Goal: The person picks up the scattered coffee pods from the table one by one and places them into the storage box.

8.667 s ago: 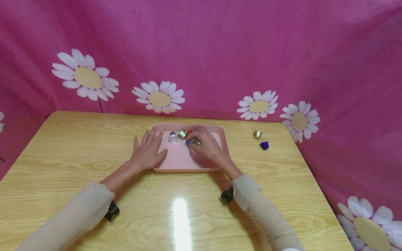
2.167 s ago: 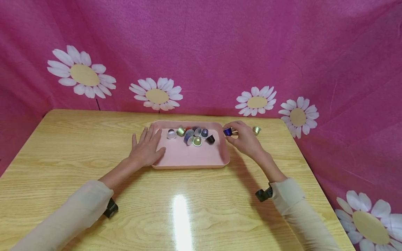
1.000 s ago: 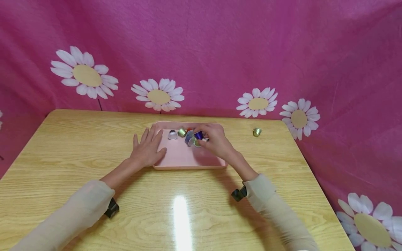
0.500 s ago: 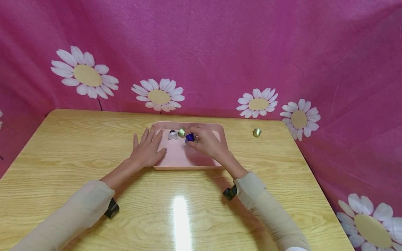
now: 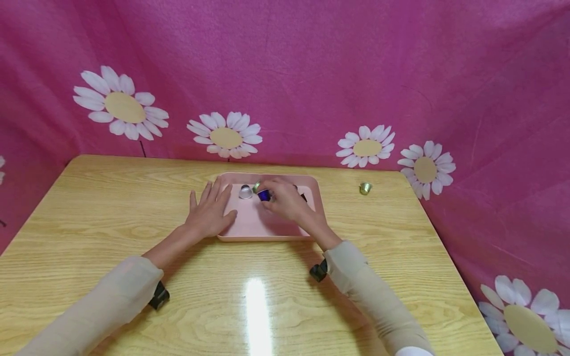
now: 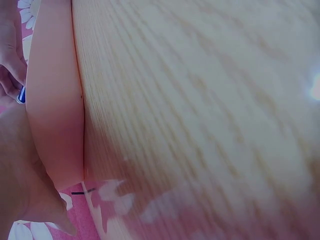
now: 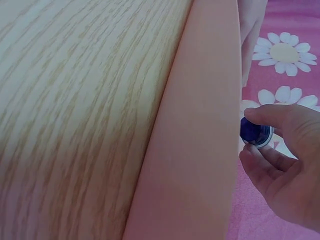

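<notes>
My right hand (image 5: 287,201) pinches a dark blue coffee capsule (image 5: 264,196) between thumb and fingers, over the left-middle part of a pink tray (image 5: 249,236). In the right wrist view the same capsule (image 7: 256,133) shows its pale rim toward the palm. My left hand (image 5: 207,212) lies with spread, straight fingers on the tray's left rim. Between the hands, a silver-white capsule (image 5: 245,192) sits in the tray, and a green one (image 5: 256,187) peeks out behind the right fingers. A black capsule (image 5: 304,197) shows partly right of the hand, which hides several others.
One gold-green capsule (image 5: 365,188) stands on the wooden table (image 5: 200,296), right of the tray. A pink curtain with daisies (image 5: 285,84) hangs along the table's far edge.
My right hand has carried the blue capsule from the table right of the tray into it, then farther left over the capsules there. The left hand has stayed on the rim.
</notes>
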Available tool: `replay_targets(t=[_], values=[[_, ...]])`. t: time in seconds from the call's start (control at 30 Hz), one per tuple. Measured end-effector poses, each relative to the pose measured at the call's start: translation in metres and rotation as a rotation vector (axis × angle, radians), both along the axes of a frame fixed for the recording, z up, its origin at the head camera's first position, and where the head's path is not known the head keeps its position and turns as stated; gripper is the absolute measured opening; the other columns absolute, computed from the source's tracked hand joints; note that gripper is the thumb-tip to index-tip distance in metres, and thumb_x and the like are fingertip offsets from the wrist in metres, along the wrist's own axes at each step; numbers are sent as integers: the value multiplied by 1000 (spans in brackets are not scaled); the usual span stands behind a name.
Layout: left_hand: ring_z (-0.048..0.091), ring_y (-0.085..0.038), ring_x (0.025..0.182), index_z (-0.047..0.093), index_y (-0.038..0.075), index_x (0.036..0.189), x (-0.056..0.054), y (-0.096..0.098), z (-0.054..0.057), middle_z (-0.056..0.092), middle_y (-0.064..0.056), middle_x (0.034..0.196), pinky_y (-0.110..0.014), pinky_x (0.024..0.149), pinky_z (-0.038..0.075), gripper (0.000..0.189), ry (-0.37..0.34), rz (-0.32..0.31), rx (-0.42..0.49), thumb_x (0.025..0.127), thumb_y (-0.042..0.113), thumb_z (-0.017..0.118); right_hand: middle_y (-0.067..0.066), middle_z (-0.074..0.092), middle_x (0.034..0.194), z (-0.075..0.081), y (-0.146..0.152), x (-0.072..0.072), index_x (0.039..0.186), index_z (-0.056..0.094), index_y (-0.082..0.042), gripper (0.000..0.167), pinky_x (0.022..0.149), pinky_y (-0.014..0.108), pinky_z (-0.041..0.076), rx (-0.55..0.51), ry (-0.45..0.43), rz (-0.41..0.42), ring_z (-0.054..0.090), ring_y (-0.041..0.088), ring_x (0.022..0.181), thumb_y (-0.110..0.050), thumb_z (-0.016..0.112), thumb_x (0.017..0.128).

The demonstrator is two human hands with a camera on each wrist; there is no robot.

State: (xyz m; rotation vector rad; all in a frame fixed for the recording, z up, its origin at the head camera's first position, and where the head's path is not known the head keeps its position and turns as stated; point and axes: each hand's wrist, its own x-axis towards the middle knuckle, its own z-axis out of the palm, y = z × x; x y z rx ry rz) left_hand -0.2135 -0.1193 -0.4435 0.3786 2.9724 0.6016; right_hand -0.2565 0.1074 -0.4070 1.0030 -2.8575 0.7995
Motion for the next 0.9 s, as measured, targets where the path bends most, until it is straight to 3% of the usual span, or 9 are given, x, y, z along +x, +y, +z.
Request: replay_targets(t=[0.53,0.9], values=[[0,-44,149,21,5,159,0,0,2,-2,-19,165,-71,109,-6,75,-2,4,5,99,38,52,12,66,120,-9,-9,-9,114,71,-6,32,97,37,48,36,22,27,59,26,115,-4,80,84],[-1,-43,149,20,5,159,-1,-1,0,-3,-19,165,-70,110,-6,75,-5,-1,-6,99,39,51,11,66,118,-10,-12,-12,116,72,-7,32,98,37,48,97,28,10,60,25,114,-7,79,85]])
